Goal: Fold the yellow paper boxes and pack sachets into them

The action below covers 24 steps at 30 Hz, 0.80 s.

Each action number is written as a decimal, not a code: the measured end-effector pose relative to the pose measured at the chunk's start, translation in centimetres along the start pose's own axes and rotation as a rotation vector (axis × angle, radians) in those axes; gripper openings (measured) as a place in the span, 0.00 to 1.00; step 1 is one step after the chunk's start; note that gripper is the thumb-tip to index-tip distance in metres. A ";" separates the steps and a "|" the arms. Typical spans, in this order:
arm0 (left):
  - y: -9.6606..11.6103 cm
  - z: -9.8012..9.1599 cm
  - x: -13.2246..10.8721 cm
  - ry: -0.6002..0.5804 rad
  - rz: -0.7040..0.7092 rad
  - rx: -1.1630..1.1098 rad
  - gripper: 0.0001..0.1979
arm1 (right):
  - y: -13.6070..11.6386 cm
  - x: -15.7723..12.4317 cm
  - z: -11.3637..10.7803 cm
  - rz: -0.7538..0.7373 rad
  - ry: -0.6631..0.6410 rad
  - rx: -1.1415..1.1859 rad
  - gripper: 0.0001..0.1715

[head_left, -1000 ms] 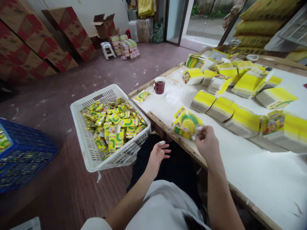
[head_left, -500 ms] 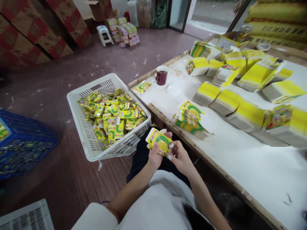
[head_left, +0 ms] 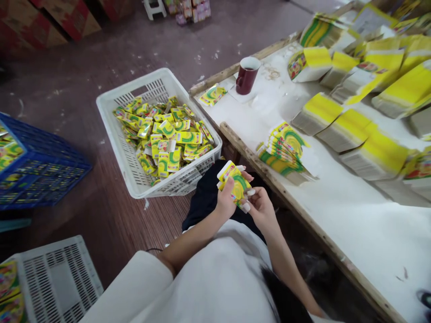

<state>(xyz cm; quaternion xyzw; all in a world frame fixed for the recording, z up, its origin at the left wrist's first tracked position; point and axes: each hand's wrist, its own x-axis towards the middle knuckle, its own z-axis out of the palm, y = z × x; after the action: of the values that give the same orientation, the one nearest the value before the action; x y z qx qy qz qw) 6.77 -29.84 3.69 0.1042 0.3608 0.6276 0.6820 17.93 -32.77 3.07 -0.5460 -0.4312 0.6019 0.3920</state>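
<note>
Above my lap, a small yellow-and-green printed carton (head_left: 237,181) is gripped between both hands. My left hand (head_left: 227,197) is closed round its left side, thumb across the printed face and fingers behind. The fingers of my right hand (head_left: 259,206) pinch its lower right end, where flaps show. Just beyond is a white plastic crate (head_left: 133,175) heaped with similar small yellow cartons (head_left: 168,139). On the white tabletop (head_left: 336,202) to the right lies a fanned stack of flat cartons (head_left: 283,148).
A dark red mug (head_left: 247,76) with dark liquid and a yellow packet (head_left: 213,95) stand near the table's wooden edge (head_left: 286,195). Rows of stacked flat cartons (head_left: 350,130) cover its far side. A blue crate (head_left: 40,170) and another white crate (head_left: 60,278) are at left.
The view has tilted down and shifted, so the crate and table sit differently in frame. Both hands stay on the carton; its near end is still pinched by my right fingers.
</note>
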 end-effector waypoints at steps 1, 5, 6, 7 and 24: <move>0.0 -0.1 0.1 -0.001 0.007 -0.003 0.31 | 0.0 0.0 0.1 -0.003 0.006 0.005 0.24; 0.2 -0.3 0.4 0.010 0.022 -0.047 0.29 | 0.1 0.0 0.6 -0.013 0.015 0.012 0.22; 0.2 -0.3 0.4 0.018 0.023 -0.056 0.29 | 0.1 0.0 0.7 -0.015 0.019 0.012 0.21; 0.3 -0.3 0.5 0.028 0.019 -0.061 0.28 | 0.1 -0.1 0.8 -0.015 0.023 0.011 0.21; -0.1 0.2 -0.3 0.074 -0.050 -0.089 0.21 | -0.9 -0.8 1.3 0.031 0.039 0.035 0.19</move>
<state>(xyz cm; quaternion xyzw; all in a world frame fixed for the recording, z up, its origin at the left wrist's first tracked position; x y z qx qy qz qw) 7.01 -30.08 3.83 0.0412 0.3599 0.6291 0.6877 16.76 -33.36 4.21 -0.5571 -0.4043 0.6048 0.4005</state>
